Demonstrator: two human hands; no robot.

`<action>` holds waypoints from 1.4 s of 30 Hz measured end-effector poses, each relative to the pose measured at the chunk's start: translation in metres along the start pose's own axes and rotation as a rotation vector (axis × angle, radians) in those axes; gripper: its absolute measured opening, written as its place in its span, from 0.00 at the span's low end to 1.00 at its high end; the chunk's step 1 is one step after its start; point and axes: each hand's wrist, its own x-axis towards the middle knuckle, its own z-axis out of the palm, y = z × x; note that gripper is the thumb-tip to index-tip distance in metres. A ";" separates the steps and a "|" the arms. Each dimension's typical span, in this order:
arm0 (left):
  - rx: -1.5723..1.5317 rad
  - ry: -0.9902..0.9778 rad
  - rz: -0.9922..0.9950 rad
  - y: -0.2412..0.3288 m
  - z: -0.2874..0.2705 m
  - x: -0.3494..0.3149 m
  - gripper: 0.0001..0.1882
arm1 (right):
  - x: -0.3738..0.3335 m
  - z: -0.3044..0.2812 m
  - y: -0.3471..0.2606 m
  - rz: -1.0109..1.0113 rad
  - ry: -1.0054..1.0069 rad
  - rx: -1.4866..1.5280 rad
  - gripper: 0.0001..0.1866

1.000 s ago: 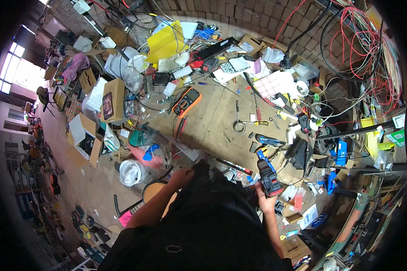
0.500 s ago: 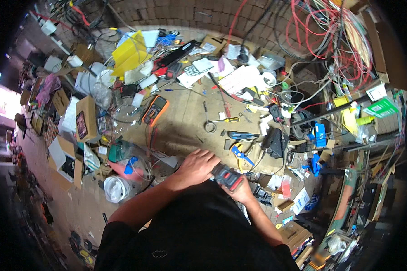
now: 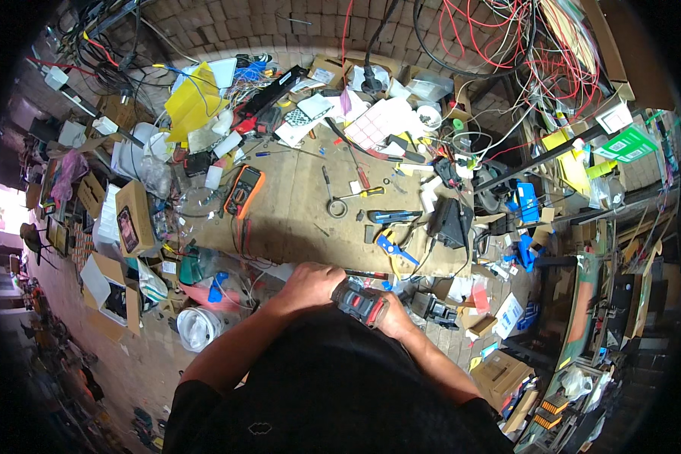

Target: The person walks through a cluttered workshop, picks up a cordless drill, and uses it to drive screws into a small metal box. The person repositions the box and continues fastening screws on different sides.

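Close to my body, at the near edge of the bench, I hold a black-and-red power tool [image 3: 359, 301]; its exact kind is hard to make out. My left hand [image 3: 310, 286] is closed at its left end, with the fingertips partly hidden. On the other end, my right hand [image 3: 393, 316] is wrapped round it. Just beyond lie blue-and-yellow wire strippers [image 3: 396, 251] and a blue-and-black utility knife [image 3: 395, 216]. A yellow-handled screwdriver [image 3: 371, 192] rests farther back, beside a dark ring-ended tool [image 3: 337, 206].
An orange multimeter [image 3: 244, 191] lies on the bench [image 3: 287, 208] at left, its leads trailing forward. A black box-shaped thing [image 3: 451, 224] sits at right. Papers [image 3: 382, 125] and cables crowd the back. A white bucket [image 3: 199, 329] stands at lower left, near open cardboard boxes [image 3: 107, 291].
Both hands and the power tool have shifted left in the picture, and the tool lies at a flatter angle. The whole view has also shifted slightly.
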 end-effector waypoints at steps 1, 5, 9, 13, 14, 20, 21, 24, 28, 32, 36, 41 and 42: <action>-0.005 -0.012 -0.015 0.000 0.001 -0.001 0.16 | -0.001 -0.001 0.000 -0.043 0.000 -0.048 0.12; -0.012 0.012 -0.004 -0.001 0.000 -0.003 0.14 | 0.000 0.000 -0.003 -0.124 0.045 -0.052 0.13; 0.008 0.013 -0.013 0.002 -0.002 -0.004 0.12 | 0.001 0.002 -0.004 -0.156 0.061 -0.091 0.14; -0.009 -0.024 -0.029 0.006 -0.004 -0.004 0.12 | -0.003 0.000 -0.004 -0.093 0.066 -0.049 0.14; -0.003 -0.026 -0.031 0.007 -0.005 -0.004 0.13 | -0.003 -0.001 -0.003 -0.002 0.019 0.062 0.16; -0.065 0.037 -0.021 0.011 -0.007 -0.005 0.14 | -0.004 0.000 -0.002 -0.048 0.037 0.077 0.18; -0.069 0.009 -0.033 0.012 -0.007 -0.006 0.13 | -0.005 0.000 -0.002 -0.075 0.045 0.026 0.19; -0.070 -0.035 -0.045 0.011 -0.008 -0.005 0.12 | -0.006 -0.002 -0.002 -0.125 0.070 -0.070 0.20; -0.063 -0.069 -0.027 0.008 -0.011 0.003 0.11 | -0.003 -0.003 -0.001 -0.090 0.067 0.022 0.21; -0.065 -0.074 0.021 0.008 -0.015 0.011 0.12 | 0.000 -0.004 -0.001 -0.048 0.051 0.046 0.21; -0.086 -0.115 0.015 0.008 -0.016 0.016 0.14 | -0.003 -0.008 -0.006 -0.002 0.052 0.047 0.21; -0.037 -0.240 -0.029 0.002 -0.012 0.023 0.14 | -0.007 -0.008 -0.011 0.055 0.091 0.090 0.20; -0.049 -0.241 -0.020 0.001 -0.012 0.025 0.15 | -0.006 -0.006 -0.012 0.058 0.100 0.099 0.19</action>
